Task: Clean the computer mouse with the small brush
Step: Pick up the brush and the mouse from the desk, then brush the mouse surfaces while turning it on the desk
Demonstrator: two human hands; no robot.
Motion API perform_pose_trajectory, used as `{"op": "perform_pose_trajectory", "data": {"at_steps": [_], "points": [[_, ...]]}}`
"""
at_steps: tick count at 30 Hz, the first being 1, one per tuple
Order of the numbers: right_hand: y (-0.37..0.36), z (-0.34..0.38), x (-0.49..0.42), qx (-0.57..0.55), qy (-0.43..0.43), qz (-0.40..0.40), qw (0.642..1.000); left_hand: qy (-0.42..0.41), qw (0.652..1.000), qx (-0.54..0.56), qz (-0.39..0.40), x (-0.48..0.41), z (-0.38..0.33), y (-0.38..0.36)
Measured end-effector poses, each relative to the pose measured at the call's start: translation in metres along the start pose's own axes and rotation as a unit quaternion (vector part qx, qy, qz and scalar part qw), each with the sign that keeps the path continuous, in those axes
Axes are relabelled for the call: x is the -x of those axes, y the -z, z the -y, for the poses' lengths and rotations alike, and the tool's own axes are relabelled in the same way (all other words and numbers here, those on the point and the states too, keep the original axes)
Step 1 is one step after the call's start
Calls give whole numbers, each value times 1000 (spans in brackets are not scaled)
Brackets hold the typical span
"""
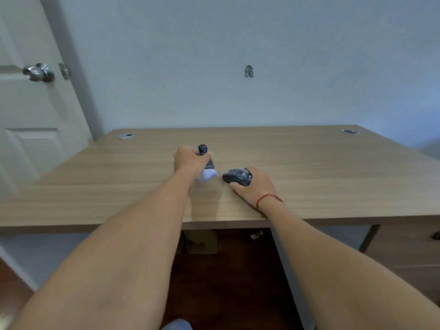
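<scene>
A black computer mouse (235, 177) lies on the wooden desk (333, 177), near its middle. My right hand (256, 185) grips the mouse from the right, thumb on its near side. My left hand (188, 160) is closed around a small brush (207, 166) with a dark rounded handle and pale bristles. The bristles point down toward the desk, just left of the mouse and a short gap away from it.
Two round cable grommets sit at the desk's far corners (125, 136) (349, 131). A white door with a metal knob (39, 72) stands at the left. A plain wall is behind the desk. Under the desk are a cardboard box (202, 241) and a drawer unit (404, 253).
</scene>
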State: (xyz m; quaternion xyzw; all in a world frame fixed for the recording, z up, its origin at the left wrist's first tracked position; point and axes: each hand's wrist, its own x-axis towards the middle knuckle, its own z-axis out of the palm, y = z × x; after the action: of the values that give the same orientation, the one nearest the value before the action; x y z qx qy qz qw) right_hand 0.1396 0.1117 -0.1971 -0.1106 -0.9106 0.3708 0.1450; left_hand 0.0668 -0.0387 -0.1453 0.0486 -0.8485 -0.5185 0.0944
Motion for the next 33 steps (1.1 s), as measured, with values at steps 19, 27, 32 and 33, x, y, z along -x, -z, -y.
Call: {"op": "perform_pose_trajectory", "data": {"at_steps": [19,27,32,33], "points": [[-15,-19,-22,41,50,10,998,-135,986,-76,-67,15,26,-41],[-15,-25,-28,8,72,8,997,-188,978,21,-85,16,4,-37],[-14,-26,-27,-19,79,3,997,-160,982,-7,-95,27,21,-47],[-15,-26,-27,-21,78,1,997,-153,983,-30,-97,25,25,-45]]}}
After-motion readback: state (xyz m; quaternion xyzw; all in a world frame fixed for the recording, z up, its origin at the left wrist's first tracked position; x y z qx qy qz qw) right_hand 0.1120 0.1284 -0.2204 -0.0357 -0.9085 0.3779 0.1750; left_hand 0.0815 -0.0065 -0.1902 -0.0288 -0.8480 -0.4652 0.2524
